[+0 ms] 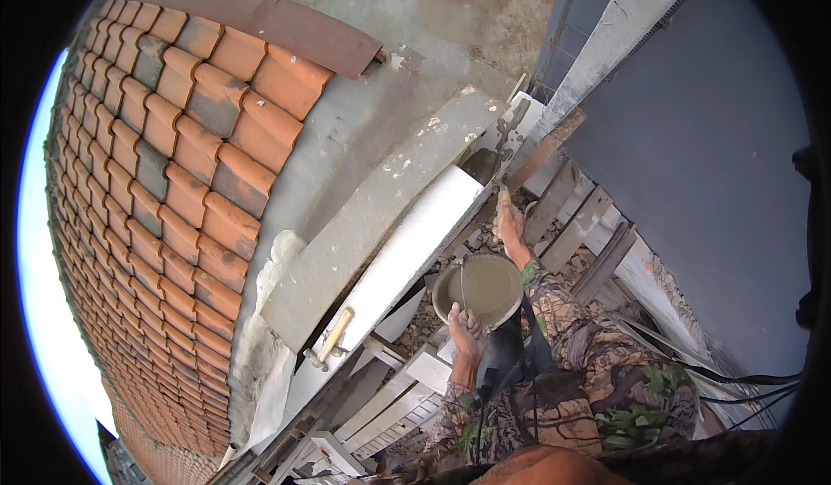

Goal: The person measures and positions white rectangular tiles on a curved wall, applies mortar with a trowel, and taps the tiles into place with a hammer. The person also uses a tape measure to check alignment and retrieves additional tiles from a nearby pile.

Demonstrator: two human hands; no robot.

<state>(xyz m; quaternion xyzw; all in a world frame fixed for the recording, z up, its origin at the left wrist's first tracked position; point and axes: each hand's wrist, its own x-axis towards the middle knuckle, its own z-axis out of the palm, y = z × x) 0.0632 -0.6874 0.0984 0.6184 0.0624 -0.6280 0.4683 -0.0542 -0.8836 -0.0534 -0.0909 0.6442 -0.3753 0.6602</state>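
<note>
My left hand point(467, 331) is closed at the near rim of a round bucket point(439, 293), gripping its wire handle. Wet grey mortar point(492, 288) fills much of the bucket. Beyond it, my right hand point(511, 227) is wrapped round the pale handle of a trowel point(502, 198). The trowel's far end points at the end of the white ledge and is hard to make out against the grey there. Close by, a dark pocket of mortar point(480, 165) lies between the ledge and a white block smeared with grey.
A hammer point(333, 340) rests on the white ledge point(415, 230), beside a long grey board point(381, 199). Orange roof tiles point(182, 147) slope away at left. A grey wall point(701, 156) stands at right. Planks point(576, 225) and rubble lie below my arms; dark cables point(744, 379) run lower right.
</note>
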